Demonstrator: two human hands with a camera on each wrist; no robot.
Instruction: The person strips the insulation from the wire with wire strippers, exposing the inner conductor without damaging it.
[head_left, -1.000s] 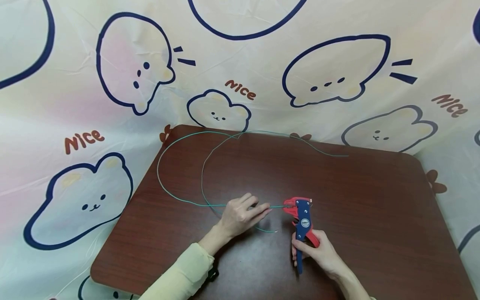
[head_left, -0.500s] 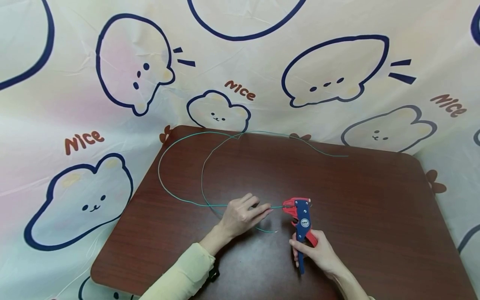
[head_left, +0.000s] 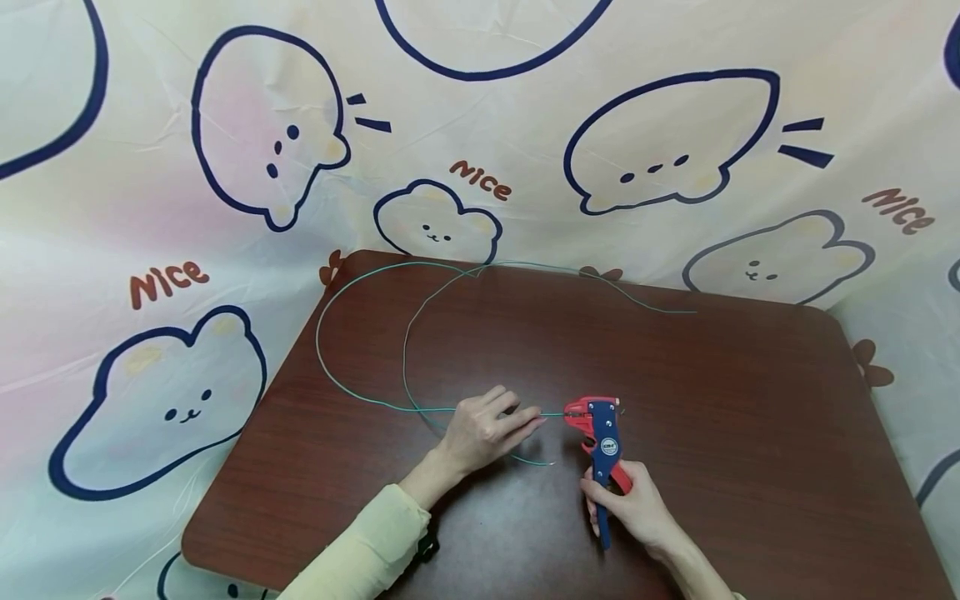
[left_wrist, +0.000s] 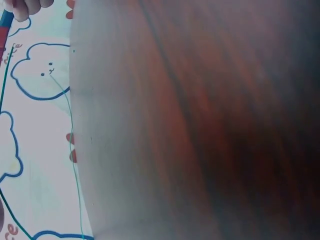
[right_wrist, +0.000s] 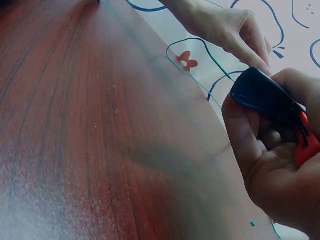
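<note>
In the head view a thin green wire (head_left: 553,414) runs from between the fingertips of my left hand (head_left: 486,425) into the red jaws of a wire stripper (head_left: 605,442). My left thumb and fingers pinch that wire a short way left of the tool. My right hand (head_left: 641,507) grips the stripper's blue handle and red lever, with the tool standing head away from me. In the right wrist view, curled fingers wrap the dark handle (right_wrist: 262,95); the tool's head is hidden there. The left wrist view shows mostly blurred tabletop.
The wire lies in wide loops over the left and back of the brown table (head_left: 750,400), one end reaching the back right. Another bare-tipped wire end (head_left: 536,463) lies below my left hand. A small green piece (right_wrist: 253,224) rests on the tabletop. A cartoon-printed sheet surrounds the table.
The stripper has tilted a little, its head shifting slightly left and its handle end slightly right. The red lever sits closer to the blue handle. My left hand has stayed almost still.
</note>
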